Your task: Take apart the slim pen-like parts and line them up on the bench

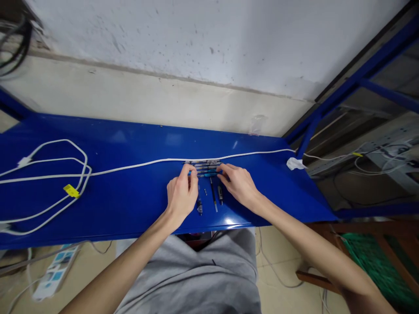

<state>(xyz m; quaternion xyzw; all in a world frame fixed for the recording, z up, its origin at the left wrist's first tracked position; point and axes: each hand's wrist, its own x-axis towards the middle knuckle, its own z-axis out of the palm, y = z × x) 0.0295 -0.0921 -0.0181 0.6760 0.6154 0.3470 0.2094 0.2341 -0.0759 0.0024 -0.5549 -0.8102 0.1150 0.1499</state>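
Several pens (205, 168) lie side by side in a row on a blue metal shelf (131, 196), just below a white cable (144, 164). My left hand (181, 194) has its fingers curled and pinches the left end of a blue pen. My right hand (238, 183) holds the right end of the same row with bent fingers. Between my hands lie loose pen parts: a thin refill (213, 198), a dark barrel piece (220, 195), another dark piece (199, 206) and a tiny spring (205, 191).
The white cable loops at the left of the shelf with a yellow tag (71, 190). A white plug (295, 164) sits at the shelf's right end. A power strip (57, 272) lies on the floor at lower left. A blue frame with wires stands at right.
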